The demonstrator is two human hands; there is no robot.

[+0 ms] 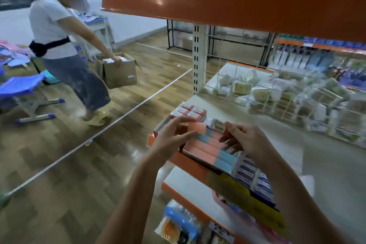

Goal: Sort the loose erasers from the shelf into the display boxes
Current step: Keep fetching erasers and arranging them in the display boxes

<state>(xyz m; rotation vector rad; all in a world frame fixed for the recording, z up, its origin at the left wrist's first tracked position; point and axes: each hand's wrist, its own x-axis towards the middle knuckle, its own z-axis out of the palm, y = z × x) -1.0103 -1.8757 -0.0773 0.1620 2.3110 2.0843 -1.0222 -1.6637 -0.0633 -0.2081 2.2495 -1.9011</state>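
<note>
Shelf: white shelf board with orange front edge (200, 166), carrying the boxes at its near corner.
Display box: open box packed with pink and pale-blue rectangular erasers (210, 149), sitting at the shelf's front edge; rows almost full by the look of it.
Neighbour boxes: red-and-white cartons (190, 110) behind, blue-and-white packs (249, 170) just beside.
Left hand (174, 134): fingers curled over the box's left end, touching a pink eraser; clamped or only steadying, cannot tell through the blur.
Right hand (245, 138): fingers bent down onto the rows, tips resting on the erasers; a pinch not visible.
Doing it well: steady the box, press each eraser flat, square with its row, colours matched.
</note>
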